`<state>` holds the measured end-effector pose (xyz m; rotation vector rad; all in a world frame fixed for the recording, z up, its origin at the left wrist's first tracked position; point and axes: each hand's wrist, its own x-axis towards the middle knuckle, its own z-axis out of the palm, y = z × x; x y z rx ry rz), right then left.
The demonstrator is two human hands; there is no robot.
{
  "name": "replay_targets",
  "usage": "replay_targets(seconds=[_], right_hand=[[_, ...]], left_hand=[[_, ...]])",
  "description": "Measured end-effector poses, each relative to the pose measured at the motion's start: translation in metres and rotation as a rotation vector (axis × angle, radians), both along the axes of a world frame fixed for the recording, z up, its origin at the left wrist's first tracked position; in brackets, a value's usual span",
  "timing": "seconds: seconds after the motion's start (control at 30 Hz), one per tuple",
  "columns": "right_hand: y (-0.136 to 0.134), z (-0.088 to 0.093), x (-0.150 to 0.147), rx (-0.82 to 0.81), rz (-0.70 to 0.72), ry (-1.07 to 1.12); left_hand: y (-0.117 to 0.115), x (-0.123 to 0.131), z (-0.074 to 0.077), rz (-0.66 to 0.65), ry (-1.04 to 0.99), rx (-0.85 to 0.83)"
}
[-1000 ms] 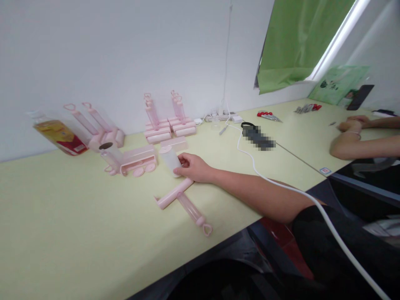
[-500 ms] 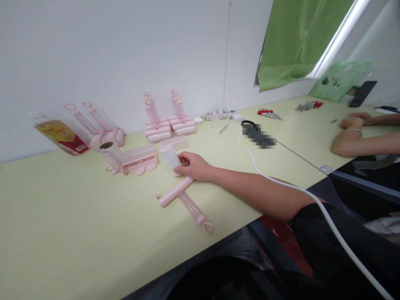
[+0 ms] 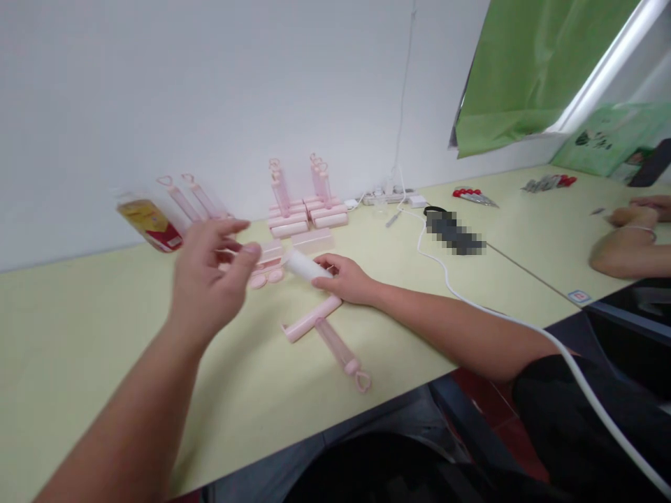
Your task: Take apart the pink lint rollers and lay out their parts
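My right hand (image 3: 350,279) rests on the pale yellow table (image 3: 78,335) and is closed on a white paper roll (image 3: 305,265), which points left. My left hand (image 3: 210,279) hovers above the table just left of that roll, fingers loosely apart and holding nothing. It hides part of a pink case (image 3: 267,264) behind it. Just in front of my right hand lies a pink lint-roller frame (image 3: 313,318) with a clear pink handle (image 3: 340,353) that ends in a heart loop.
Several pink lint rollers (image 3: 300,204) stand against the white wall, with more beside a tilted bottle (image 3: 149,222) at the left. A power strip (image 3: 391,198) and white cable (image 3: 472,302) lie to the right. Another person's arms (image 3: 626,248) rest at the far right.
My left hand has risen into view from the lower left and now hangs near the roll. My right hand has tipped the roll toward it. The view has shifted slightly.
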<state>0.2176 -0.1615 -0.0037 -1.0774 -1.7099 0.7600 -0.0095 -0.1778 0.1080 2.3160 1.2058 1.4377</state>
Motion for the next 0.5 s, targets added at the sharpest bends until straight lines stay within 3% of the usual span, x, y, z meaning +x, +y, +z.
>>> replay_targets(seconds=[0.13, 0.23, 0.5], right_hand=[[-0.004, 0.002, 0.001, 0.086, 0.024, -0.043], [-0.005, 0.001, 0.001, 0.102, 0.040, -0.001], [-0.002, -0.001, -0.004, -0.072, 0.029, 0.318]], left_hand=[[0.015, 0.011, -0.044, -0.106, 0.067, -0.196], [0.019, 0.015, -0.068, -0.126, 0.050, -0.281], [0.024, 0.008, -0.089, -0.171, -0.421, -0.590]])
